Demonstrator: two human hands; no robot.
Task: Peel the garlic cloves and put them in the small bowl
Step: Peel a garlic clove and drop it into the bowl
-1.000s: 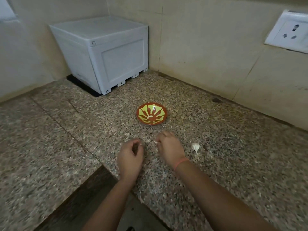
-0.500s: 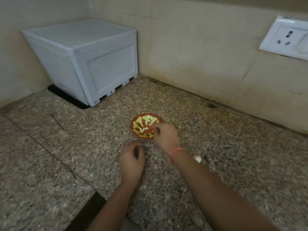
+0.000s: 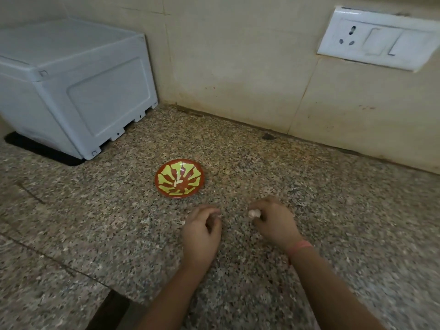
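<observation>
Two forearms reach in from the bottom edge over the speckled desk (image 3: 333, 210); at far left a white box (image 3: 71, 91) stands in the corner against the wall; nearer the middle sits the small bowl (image 3: 162, 171), red with yellow-green markings, a pale sliver (image 3: 177, 181) lying in it; just in front of the bowl the left hand (image 3: 202, 236) is knuckles-up, its fingers curled under, and I cannot tell whether it holds anything; a short gap to its right, the right hand (image 3: 273, 222) is also knuckles-up, thumb and fingers pinching a garlic clove (image 3: 254, 213) that pokes out toward the left hand; an orange wristband (image 3: 301, 246) circles that wrist; a socket plate (image 3: 378, 36) is on the wall at upper right.
</observation>
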